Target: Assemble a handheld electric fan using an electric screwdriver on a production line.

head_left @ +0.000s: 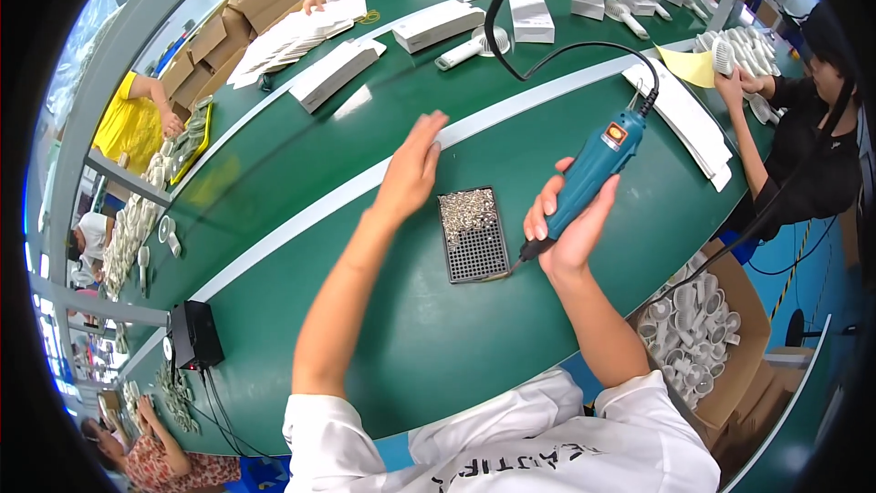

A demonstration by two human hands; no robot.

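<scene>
A teal electric screwdriver (584,175) is gripped in my right hand (570,219), its black cable rising from the top end. Its dark tip points down at the lower right corner of a black screw tray (478,251). Small silvery screws (467,212) lie heaped over the tray's upper part, and bare holes show in the lower part. My left hand (411,169) reaches over the green table to the upper left of the tray, fingers stretched out, with nothing visible in it.
A white strip (310,212) crosses the green table. Beyond it lie white boxes (338,75) and a white handheld fan (473,47). A cardboard box of white fan parts (698,329) stands at lower right, a black power unit (194,335) at left. Co-workers sit around.
</scene>
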